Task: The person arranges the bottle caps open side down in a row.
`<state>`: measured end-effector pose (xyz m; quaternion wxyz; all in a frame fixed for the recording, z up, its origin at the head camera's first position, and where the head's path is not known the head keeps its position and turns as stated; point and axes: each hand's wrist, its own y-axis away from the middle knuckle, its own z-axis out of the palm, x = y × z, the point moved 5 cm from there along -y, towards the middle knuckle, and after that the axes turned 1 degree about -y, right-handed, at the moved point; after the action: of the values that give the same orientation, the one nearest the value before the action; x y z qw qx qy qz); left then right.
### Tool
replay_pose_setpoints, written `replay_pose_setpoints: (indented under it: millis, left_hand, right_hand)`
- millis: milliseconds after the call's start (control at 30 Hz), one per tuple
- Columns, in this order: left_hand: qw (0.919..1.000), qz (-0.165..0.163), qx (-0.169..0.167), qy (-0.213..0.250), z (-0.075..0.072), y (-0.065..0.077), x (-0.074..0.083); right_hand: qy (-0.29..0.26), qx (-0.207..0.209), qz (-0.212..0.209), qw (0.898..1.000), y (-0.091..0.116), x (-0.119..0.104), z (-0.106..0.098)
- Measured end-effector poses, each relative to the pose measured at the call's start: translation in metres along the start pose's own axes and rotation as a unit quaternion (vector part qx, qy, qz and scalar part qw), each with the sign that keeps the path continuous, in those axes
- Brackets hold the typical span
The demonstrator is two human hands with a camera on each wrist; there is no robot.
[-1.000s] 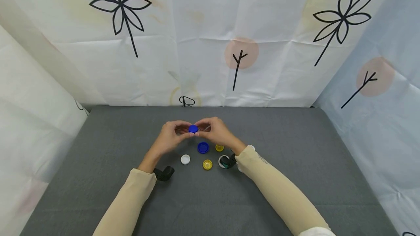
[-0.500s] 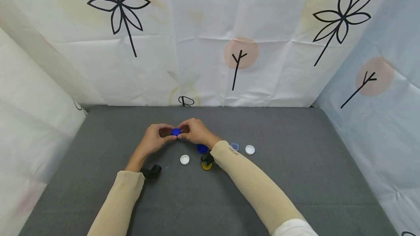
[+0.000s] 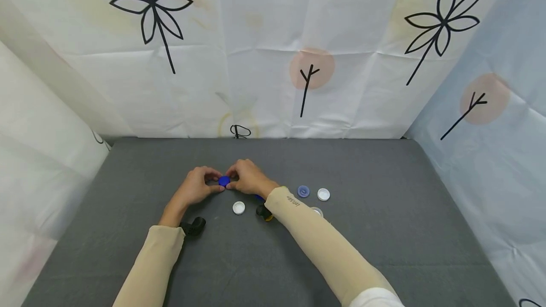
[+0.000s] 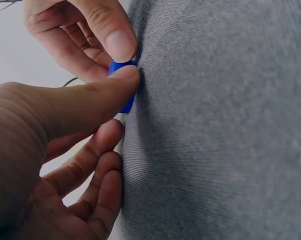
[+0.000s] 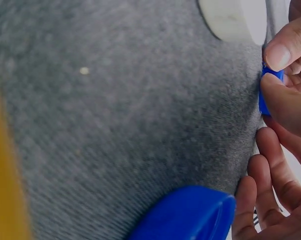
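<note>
Left hand [image 3: 196, 186] and right hand [image 3: 251, 178] pinch a partly hidden blue cap [image 3: 224, 181], apparently resting on the grey table [image 3: 256, 269]
</note>
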<state>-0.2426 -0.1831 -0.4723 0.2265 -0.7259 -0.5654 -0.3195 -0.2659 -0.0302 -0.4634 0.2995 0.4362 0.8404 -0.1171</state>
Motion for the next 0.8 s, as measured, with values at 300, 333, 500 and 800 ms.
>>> replay_pose_setpoints:
  millis: [300,333,500,800]
  left_hand:
    - [0.9998,-0.009,-0.006,-0.014,0.0,0.0,0.001]
    - [0.9998,-0.01,-0.005,-0.015,0.0,-0.001,0.001]
    - [0.9999,-0.005,0.006,-0.012,-0.002,0.001,0.005]
    - [0.9992,0.034,0.018,0.005,0.001,0.006,0.038]
  right_hand:
    - [0.023,-0.001,-0.011,1.0,0.002,-0.002,-0.002]
    - [0.014,-0.002,-0.007,1.0,0.003,-0.002,-0.002]
    - [-0.037,-0.011,0.021,0.999,0.008,0.003,-0.009]
    - [-0.07,-0.008,0.011,0.997,0.031,0.01,-0.034]
